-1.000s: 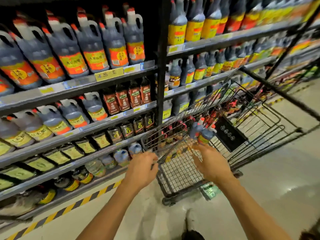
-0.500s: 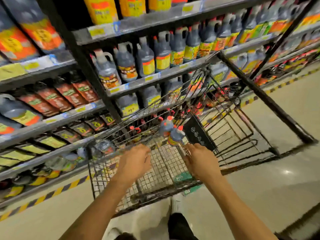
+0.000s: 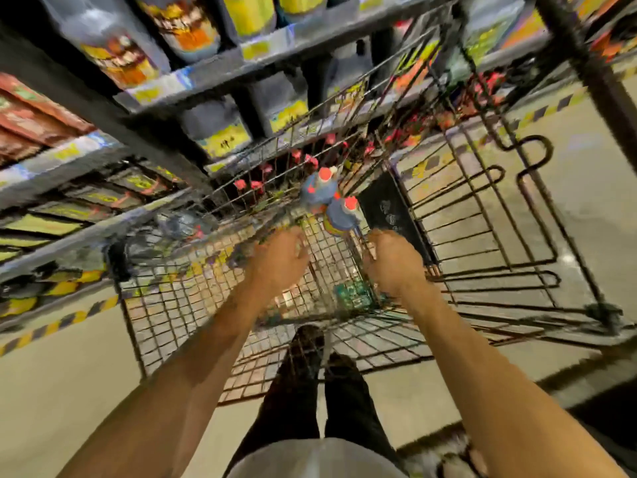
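Right now, two bottles sit in my right hand, above the cart.

Both bottles are blue-grey plastic with red caps. One lies just behind the other, and the nearer one shows a yellow label at its lower end. They stick out past my right fingertips, toward the shelves, tilted with their caps pointing away from me. My right hand is curled knuckles up around their lower ends. My left hand is level with it and a little apart, over the cart's wire mesh. It is smeared by blur, so I cannot tell whether its bent fingers grip the wire. A black panel lies just beside the bottles.
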A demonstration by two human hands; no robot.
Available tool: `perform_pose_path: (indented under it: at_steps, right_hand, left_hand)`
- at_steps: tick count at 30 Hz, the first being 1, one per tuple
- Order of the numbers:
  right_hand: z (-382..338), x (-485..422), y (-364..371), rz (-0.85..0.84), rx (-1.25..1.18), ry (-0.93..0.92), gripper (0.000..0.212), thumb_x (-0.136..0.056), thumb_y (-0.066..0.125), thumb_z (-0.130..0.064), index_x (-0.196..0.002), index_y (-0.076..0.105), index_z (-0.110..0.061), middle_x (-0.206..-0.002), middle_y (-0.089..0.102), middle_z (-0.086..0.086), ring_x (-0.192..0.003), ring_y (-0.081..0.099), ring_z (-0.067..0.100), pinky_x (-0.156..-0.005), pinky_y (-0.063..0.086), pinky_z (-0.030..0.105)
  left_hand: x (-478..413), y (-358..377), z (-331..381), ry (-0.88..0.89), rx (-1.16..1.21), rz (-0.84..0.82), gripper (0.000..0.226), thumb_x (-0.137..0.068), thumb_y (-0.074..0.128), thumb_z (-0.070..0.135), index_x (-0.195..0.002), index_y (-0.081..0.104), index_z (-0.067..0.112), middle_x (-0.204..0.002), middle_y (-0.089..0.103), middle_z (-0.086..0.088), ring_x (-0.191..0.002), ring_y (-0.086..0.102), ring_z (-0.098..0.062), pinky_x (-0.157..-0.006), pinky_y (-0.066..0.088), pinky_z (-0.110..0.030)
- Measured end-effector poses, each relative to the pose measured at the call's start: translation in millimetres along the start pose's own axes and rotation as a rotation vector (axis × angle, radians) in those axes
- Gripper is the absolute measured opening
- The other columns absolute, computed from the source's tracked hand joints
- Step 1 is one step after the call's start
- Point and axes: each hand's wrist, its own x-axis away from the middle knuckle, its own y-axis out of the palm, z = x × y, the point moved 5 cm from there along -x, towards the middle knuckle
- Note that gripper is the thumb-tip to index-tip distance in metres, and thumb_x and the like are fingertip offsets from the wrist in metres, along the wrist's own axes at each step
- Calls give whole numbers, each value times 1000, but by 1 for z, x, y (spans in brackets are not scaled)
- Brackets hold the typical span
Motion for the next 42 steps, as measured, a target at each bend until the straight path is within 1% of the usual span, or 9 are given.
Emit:
perform_pose_path:
  at_steps: [3, 7, 11, 14, 22, 26, 29, 36, 42]
  right_hand:
    - [9, -37, 20, -8, -64, 48, 38, -94, 60, -29, -129, 55, -13, -118, 63, 18, -106, 62, 42, -76, 51, 45]
    - [18, -85, 45, 1, -179, 96, 50, -94, 64, -28, -138, 47, -9, -130, 56, 18, -117, 56, 39, -83, 47, 44]
    - [24, -114, 66, 39, -280, 145, 55, -91, 71, -27, -137, 48, -8, -131, 55, 17, -121, 52, 36, -92, 41, 40]
    - [25, -126, 79, 125, -338, 138, 40, -90, 72, -26, -122, 58, -7, -117, 61, 14, -109, 58, 32, -85, 44, 39]
    - [35, -139, 93, 286, -510, 240, 32, -76, 81, -24, -94, 57, -13, -88, 65, 2, -83, 63, 25, -72, 51, 53]
    - [37, -125, 89, 298, -627, 220, 33, -77, 83, -29, -86, 54, -15, -72, 58, -8, -69, 55, 12, -64, 51, 51]
    - [38, -105, 75, 307, -680, 190, 29, -77, 81, -32, -85, 57, -19, -70, 60, -13, -67, 56, 1, -68, 53, 48]
    - [18, -42, 0, 365, -770, 38, 25, -78, 82, -25, -93, 64, -33, -84, 70, -13, -79, 66, 7, -72, 56, 38]
    - [-14, 8, -75, 406, -808, -112, 26, -78, 80, -29, -101, 69, -27, -92, 72, -13, -85, 65, 1, -73, 47, 14]
  left_hand:
    - [-52, 15, -8, -21, 125, -37, 40, -96, 55, 21, -135, 52, 16, -114, 65, -10, -98, 64, -30, -79, 53, -39]
    - [-112, 27, -13, 26, 208, 9, 39, -96, 58, 19, -133, 49, 15, -96, 60, 6, -79, 62, -16, -63, 42, -27]
    - [-158, 39, -15, 78, 196, 77, 55, -89, 65, 28, -140, 49, 19, -133, 61, -2, -121, 58, -22, -98, 49, -36]
    - [-183, 48, -11, 91, 187, 152, 50, -87, 69, 36, -132, 55, 19, -128, 61, -2, -115, 60, -21, -88, 46, -27]
    - [-212, 43, -5, 73, 114, 360, 32, -76, 73, 36, -97, 59, 16, -96, 67, -2, -91, 62, -26, -67, 38, -31]
    - [-196, 38, -6, 139, 102, 342, 23, -83, 70, 27, -92, 56, 12, -88, 55, 0, -87, 57, -27, -65, 26, -28]
    - [-169, 29, -17, 141, 225, 332, 24, -85, 71, 23, -95, 58, 6, -92, 57, -6, -86, 54, -25, -69, 34, -32]
    - [-67, -20, -21, 73, 567, 430, 17, -86, 74, 18, -94, 60, 15, -85, 63, 11, -74, 54, 10, -66, 39, -10]
    - [37, -82, -19, 72, 852, 575, 11, -83, 73, 39, -91, 67, 35, -88, 66, 14, -82, 60, -7, -75, 49, -32]
